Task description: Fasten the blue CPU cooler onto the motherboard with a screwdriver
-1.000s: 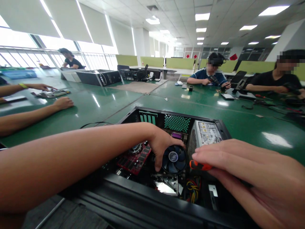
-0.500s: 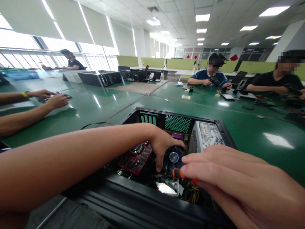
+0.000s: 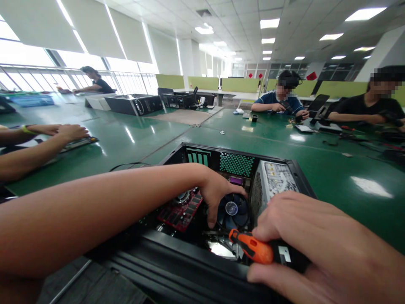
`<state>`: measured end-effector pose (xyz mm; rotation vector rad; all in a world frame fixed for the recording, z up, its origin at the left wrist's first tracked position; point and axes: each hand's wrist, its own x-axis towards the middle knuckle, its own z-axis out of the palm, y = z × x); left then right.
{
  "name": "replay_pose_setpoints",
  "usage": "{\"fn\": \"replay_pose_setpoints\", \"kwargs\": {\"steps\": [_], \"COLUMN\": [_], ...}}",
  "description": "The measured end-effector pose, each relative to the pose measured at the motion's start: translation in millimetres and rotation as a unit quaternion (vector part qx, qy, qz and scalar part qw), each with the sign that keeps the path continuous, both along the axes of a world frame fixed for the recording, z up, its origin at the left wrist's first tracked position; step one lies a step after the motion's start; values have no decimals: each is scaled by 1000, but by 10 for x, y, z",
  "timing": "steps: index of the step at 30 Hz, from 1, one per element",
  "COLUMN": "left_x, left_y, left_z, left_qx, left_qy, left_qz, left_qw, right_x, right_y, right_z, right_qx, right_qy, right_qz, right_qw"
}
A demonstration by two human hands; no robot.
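An open black computer case (image 3: 190,257) lies in front of me. Inside it, my left hand (image 3: 218,192) reaches over a dark CPU fan (image 3: 232,209) with a round silver hub, thumb at one side and fingers at the other. My right hand (image 3: 300,240) has thumb and fingers around an orange and black screwdriver (image 3: 253,245) by its handle. The handle tilts, its narrower end towards the fan; the tip cannot be made out. Left of the fan sits a red graphics card (image 3: 182,211), partly covered by my left arm. A silver power supply (image 3: 280,177) fills the case's right side.
On the left, another person's hands (image 3: 68,133) rest on a circuit board at the green table (image 3: 136,143). More computer cases (image 3: 134,103) stand at the back left. Two people sit at the far right among cables and parts (image 3: 357,131).
My right hand's fingers have shifted back and the thumb has come apart, so more of the screwdriver handle shows. My left hand stays at the fan. The neighbour's hands have moved closer together.
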<state>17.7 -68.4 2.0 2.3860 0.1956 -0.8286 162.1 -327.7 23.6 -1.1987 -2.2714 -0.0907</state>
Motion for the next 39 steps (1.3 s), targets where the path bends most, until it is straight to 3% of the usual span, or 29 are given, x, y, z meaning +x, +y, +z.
{"fn": "replay_pose_setpoints", "kwargs": {"steps": [4,12,26,32,39], "left_x": [-1,10,-38,-38,-34], "left_y": [0,-4,41,36,30], "left_z": [-1,2,-48,-64,-38], "left_qx": [-1,-4,1,-14,-2], "left_qy": [-7,-10,10,-7,1], "left_qz": [0,2,8,11,13], "left_qw": [1000,1000,1000,1000,1000], "right_x": [33,438,629,573,395], "right_y": [-37,-297,-169,-105,-60], "right_z": [-58,-371,-485,-303,-33], "right_qx": [-4,10,27,44,84], "right_qy": [6,32,35,27,-64], "right_qz": [-20,-73,-102,-115,-145], "right_qw": [1000,997,994,992,984]}}
